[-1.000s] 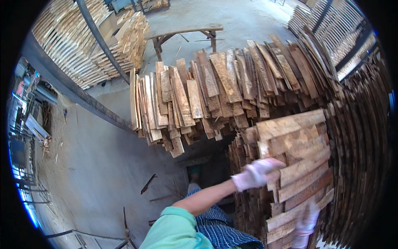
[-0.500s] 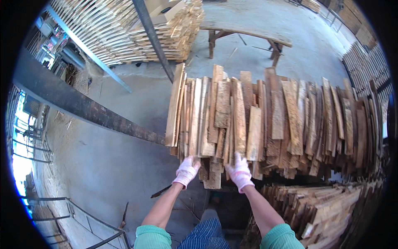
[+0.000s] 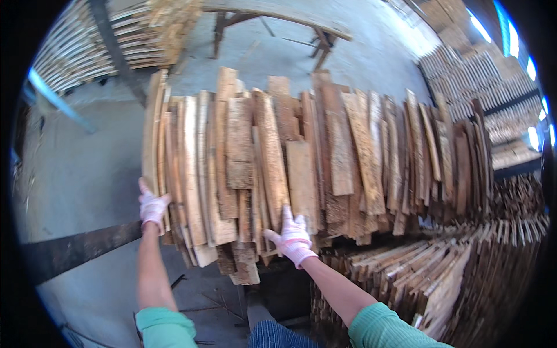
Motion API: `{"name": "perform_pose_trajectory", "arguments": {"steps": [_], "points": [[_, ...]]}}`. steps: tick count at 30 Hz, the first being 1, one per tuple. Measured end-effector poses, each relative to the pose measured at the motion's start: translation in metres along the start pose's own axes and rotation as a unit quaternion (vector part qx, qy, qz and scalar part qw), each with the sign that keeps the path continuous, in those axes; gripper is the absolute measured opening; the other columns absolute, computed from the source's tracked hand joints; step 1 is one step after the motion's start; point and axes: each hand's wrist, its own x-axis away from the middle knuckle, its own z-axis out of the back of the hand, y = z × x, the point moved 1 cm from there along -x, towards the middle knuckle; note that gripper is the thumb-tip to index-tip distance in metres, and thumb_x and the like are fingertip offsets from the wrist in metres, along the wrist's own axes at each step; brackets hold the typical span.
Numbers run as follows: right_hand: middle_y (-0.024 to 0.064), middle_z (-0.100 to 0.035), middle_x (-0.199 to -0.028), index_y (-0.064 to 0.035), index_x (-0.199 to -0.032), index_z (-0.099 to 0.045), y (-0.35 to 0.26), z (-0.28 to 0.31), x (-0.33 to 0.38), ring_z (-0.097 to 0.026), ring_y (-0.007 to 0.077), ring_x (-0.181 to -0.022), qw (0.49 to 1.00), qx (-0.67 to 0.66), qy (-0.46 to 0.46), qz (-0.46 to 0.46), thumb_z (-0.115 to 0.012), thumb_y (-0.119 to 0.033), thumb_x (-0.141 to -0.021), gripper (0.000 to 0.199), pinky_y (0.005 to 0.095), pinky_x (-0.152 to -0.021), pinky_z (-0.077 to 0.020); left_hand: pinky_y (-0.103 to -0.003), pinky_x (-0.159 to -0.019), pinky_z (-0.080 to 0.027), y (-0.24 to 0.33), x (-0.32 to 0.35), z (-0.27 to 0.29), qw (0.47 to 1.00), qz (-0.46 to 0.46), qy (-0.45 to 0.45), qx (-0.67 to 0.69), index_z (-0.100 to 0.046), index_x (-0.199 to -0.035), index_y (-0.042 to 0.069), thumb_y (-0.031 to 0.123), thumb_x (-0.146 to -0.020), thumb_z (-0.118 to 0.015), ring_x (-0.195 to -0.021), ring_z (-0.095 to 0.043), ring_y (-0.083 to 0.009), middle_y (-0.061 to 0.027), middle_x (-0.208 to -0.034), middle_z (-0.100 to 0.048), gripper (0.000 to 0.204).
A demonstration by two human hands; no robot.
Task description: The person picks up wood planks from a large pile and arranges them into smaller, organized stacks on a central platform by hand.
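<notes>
Many brown boards (image 3: pixel 300 180) lie side by side in a long, bumpy row. The left hand (image 3: pixel 152 209), in a pale glove, is at the row's left end; it is hard to tell if it pinches a board. The right hand (image 3: pixel 292 238) has its fingers spread at the near ends of the boards. A thick dark beam (image 3: pixel 81 253) is in the way, close to the left wrist. Another wood pile (image 3: pixel 400 275) sits near the right arm. Past the row stands a bench (image 3: pixel 290 20). Far left, a dark post (image 3: pixel 112 49) crosses in front of stacked wood (image 3: pixel 72 52).
</notes>
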Motion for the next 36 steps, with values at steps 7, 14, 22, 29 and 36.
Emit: {"name": "perform_pose_trajectory", "arguments": {"steps": [7,14,22,29,36], "points": [[0.0303,-0.047,-0.136,-0.0020,-0.155,-0.027,0.024,0.004,-0.016,-0.052,0.0469,-0.126,0.996,-0.064,-0.021,0.056,-0.062,-0.036,-0.094,0.078,0.0473,-0.106,-0.0463,-0.034,-0.100,-0.049,-0.007,-0.001,0.018,0.980,-0.051,-0.137,0.136,-0.008,-0.162,0.007,0.013,-0.073,-0.080,-0.112,-0.063,-0.0289,-0.0203,-0.125,-0.065,0.115],[0.0207,-0.063,-0.107,-0.0015,-0.123,-0.058,0.065,0.047,0.029,-0.063,0.0319,-0.096,0.944,-0.304,0.096,0.082,-0.068,-0.018,-0.089,0.040,0.0413,-0.086,-0.0511,-0.042,-0.088,-0.061,-0.014,0.164,0.051,0.833,0.004,-0.297,0.467,-0.055,-0.132,0.004,0.032,-0.078,-0.083,-0.096,-0.070,-0.0256,-0.0108,-0.113,-0.067,0.067],[0.0241,-0.051,-0.113,-0.0046,-0.123,-0.051,0.117,0.150,-0.012,-0.057,0.0401,-0.100,0.924,-0.039,0.365,0.105,-0.067,-0.011,-0.088,0.038,0.0504,-0.084,-0.0508,-0.036,-0.087,-0.061,-0.009,0.249,-0.034,0.817,0.019,-0.300,0.492,-0.038,-0.150,0.006,0.010,-0.081,-0.080,-0.095,-0.069,-0.0207,-0.0109,-0.113,-0.066,0.081],[0.0287,-0.038,-0.146,-0.0285,-0.164,-0.010,0.084,0.123,-0.107,-0.044,0.0443,-0.133,0.974,0.088,0.171,-0.124,-0.078,-0.042,-0.085,0.106,0.0549,-0.106,-0.0416,-0.034,-0.081,-0.061,0.028,0.226,-0.128,0.770,0.014,-0.369,0.519,-0.026,-0.154,0.016,0.006,-0.083,-0.080,-0.092,-0.067,-0.0181,-0.0081,-0.110,-0.062,0.091],[0.0263,-0.042,-0.144,-0.0168,-0.165,-0.011,0.096,0.181,-0.060,-0.056,0.0368,-0.118,0.909,-0.416,-0.014,-0.012,-0.082,-0.011,-0.076,0.114,0.0458,-0.104,-0.0499,-0.037,-0.089,-0.059,0.017,0.219,-0.111,0.770,0.060,-0.418,0.478,-0.056,-0.136,0.009,0.025,-0.077,-0.085,-0.093,-0.067,-0.0178,-0.0046,-0.108,-0.066,0.068]]}}
